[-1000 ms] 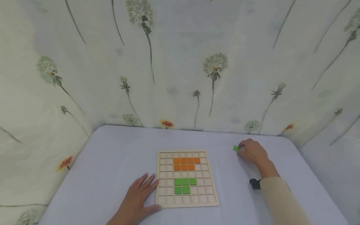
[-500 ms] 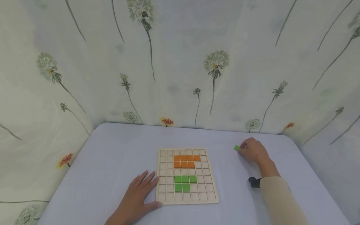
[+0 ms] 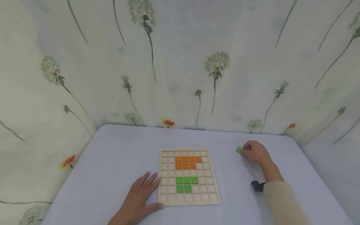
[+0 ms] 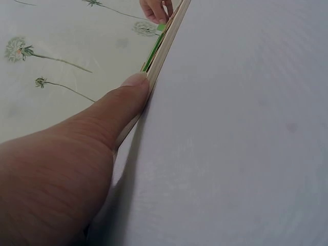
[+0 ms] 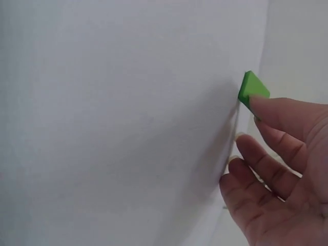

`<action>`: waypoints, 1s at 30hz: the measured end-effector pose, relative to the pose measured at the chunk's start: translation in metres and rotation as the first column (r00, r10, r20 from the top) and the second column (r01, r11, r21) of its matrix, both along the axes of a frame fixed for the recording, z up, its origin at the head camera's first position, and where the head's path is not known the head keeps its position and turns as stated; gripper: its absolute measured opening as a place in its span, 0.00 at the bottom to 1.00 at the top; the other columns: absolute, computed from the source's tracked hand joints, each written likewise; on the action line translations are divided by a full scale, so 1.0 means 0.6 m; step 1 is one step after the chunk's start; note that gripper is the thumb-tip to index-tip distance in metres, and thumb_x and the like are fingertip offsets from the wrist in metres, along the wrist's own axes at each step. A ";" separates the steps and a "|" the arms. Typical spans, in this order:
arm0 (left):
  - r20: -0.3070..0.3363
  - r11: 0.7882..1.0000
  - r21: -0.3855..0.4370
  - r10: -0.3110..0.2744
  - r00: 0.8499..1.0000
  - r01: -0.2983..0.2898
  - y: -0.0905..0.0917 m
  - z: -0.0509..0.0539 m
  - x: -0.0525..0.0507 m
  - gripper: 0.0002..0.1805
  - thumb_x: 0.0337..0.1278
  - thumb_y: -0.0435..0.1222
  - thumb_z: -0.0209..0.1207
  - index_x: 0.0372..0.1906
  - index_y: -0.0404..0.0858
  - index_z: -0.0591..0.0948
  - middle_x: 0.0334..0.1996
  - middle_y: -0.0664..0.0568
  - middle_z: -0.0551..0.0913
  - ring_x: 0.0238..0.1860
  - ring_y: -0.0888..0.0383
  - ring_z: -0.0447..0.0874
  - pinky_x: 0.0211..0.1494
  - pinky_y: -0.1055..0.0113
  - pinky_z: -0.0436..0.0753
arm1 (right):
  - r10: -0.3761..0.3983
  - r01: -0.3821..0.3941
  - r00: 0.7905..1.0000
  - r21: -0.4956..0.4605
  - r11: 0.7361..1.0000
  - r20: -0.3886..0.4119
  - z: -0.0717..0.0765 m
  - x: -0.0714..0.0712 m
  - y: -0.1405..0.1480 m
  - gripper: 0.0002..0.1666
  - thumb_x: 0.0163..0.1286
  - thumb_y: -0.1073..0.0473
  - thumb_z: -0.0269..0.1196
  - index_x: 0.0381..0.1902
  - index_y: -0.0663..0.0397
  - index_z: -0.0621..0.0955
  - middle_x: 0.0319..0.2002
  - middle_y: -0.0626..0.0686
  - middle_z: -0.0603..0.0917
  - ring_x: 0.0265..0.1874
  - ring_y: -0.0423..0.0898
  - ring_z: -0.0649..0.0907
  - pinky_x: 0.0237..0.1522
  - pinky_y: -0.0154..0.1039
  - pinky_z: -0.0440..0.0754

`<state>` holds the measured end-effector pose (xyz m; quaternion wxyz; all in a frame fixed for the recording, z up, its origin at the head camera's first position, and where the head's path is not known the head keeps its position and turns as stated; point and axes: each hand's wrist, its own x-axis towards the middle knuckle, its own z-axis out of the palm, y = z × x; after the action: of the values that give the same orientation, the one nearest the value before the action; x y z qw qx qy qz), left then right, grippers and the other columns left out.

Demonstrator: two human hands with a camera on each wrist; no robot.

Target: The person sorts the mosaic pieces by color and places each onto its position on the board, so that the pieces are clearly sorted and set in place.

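A pale wooden grid board point(image 3: 167, 198) lies on the white-covered table. Orange tiles point(image 3: 185, 159) fill two rows of cells toward its far side, and green tiles point(image 3: 187, 180) sit in two rows nearer the front. My left hand point(image 3: 137, 195) lies with fingers spread at the board's left edge; in the left wrist view the thumb point(image 4: 110, 110) touches the board's edge. Off to the right of the board, my right hand point(image 3: 256, 152) pinches a loose green square tile point(image 5: 254, 89) between thumb and forefinger. The other fingers of that hand are loosely bent below the tile.
The white tablecloth point(image 3: 126, 143) surrounds the board. A curtain printed with dandelions point(image 3: 180, 62) stands along the table's back and sides. A small black device point(image 3: 257, 186) is at the right wrist, beside a beige sleeve point(image 3: 284, 200).
The head view has shifted slightly. My right hand keeps its pinch on the green tile over nearly the same spot. The left hand and the tiles on the board stay in place.
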<state>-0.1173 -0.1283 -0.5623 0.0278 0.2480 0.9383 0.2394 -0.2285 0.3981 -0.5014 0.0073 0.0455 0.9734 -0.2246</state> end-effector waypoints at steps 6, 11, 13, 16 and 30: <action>0.022 1.000 0.011 0.000 1.000 0.000 0.004 0.003 -0.001 0.54 0.53 0.75 0.59 0.81 0.50 0.67 0.82 0.58 0.58 0.84 0.48 0.46 0.82 0.42 0.48 | -0.027 0.027 1.000 -0.026 0.999 0.011 0.000 0.003 0.003 0.17 0.72 0.57 0.65 0.45 0.68 0.82 0.44 0.67 0.83 0.46 0.64 0.81 0.50 0.62 0.80; 0.036 1.000 0.004 0.002 0.999 -0.003 0.004 0.005 -0.002 0.54 0.52 0.74 0.61 0.80 0.50 0.68 0.82 0.57 0.60 0.83 0.47 0.48 0.82 0.41 0.50 | -0.035 0.037 0.999 -0.036 0.999 0.036 0.002 0.007 0.009 0.16 0.73 0.57 0.64 0.45 0.68 0.82 0.47 0.68 0.84 0.49 0.65 0.81 0.52 0.62 0.80; 0.039 1.000 0.001 0.003 0.999 -0.003 0.004 0.006 -0.002 0.54 0.52 0.74 0.61 0.80 0.49 0.68 0.82 0.57 0.60 0.83 0.46 0.48 0.82 0.41 0.51 | -0.042 0.044 0.998 -0.047 0.998 0.041 0.000 0.008 0.013 0.16 0.74 0.56 0.64 0.46 0.67 0.82 0.47 0.67 0.84 0.49 0.65 0.81 0.51 0.61 0.80; 0.042 1.000 0.005 0.004 0.999 -0.005 0.004 0.009 -0.002 0.54 0.52 0.74 0.62 0.80 0.49 0.69 0.82 0.57 0.60 0.83 0.46 0.48 0.82 0.41 0.51 | -0.050 0.052 0.998 -0.061 0.997 0.035 -0.002 0.009 0.018 0.15 0.74 0.56 0.65 0.46 0.66 0.83 0.47 0.66 0.85 0.50 0.65 0.81 0.51 0.61 0.81; 0.056 1.000 -0.006 0.013 0.998 -0.013 0.005 0.010 0.000 0.54 0.52 0.74 0.62 0.81 0.52 0.67 0.82 0.59 0.59 0.84 0.48 0.46 0.82 0.43 0.49 | -0.039 0.041 0.999 -0.130 0.991 0.015 0.008 0.032 0.001 0.17 0.75 0.54 0.65 0.48 0.65 0.83 0.49 0.67 0.85 0.54 0.67 0.80 0.53 0.62 0.81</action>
<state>-0.1172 -0.1253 -0.5561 0.0532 0.2350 0.9395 0.2435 -0.2091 0.3986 -0.4969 0.0116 0.0659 0.9555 -0.2874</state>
